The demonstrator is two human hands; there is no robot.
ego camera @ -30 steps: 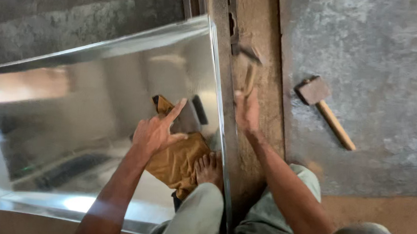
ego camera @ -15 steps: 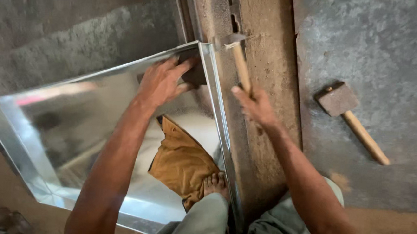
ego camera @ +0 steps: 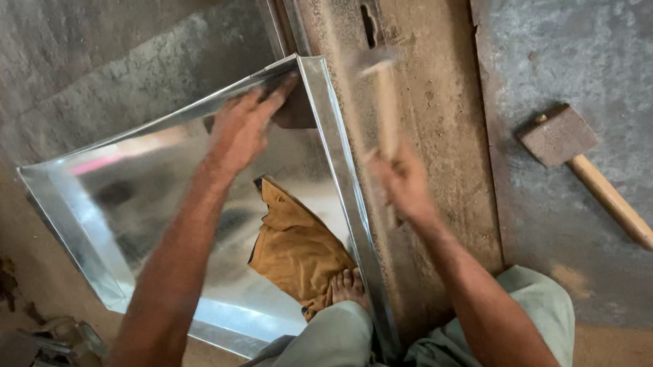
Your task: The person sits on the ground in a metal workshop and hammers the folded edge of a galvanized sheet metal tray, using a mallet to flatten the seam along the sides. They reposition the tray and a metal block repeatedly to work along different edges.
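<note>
Head view: left hand point(ego camera: 243, 125) spread on metal sheet point(ego camera: 152, 195); right hand point(ego camera: 406, 184) seemingly grips blurred hammer point(ego camera: 381, 96), mallet point(ego camera: 588, 173) nearby.

The tray point(ego camera: 189, 198) is thin sheet metal, bright and glossy, mirror-smooth with folded edges. The cloth point(ego camera: 296, 246) on it is matt brown fabric, creased. The hammer point(ego camera: 383, 96) has a pale wooden handle, blurred. The mallet point(ego camera: 591, 177) has a rough, dull block head on smooth wood. The beam point(ego camera: 427, 137) is gritty, dusty and matt.
</note>
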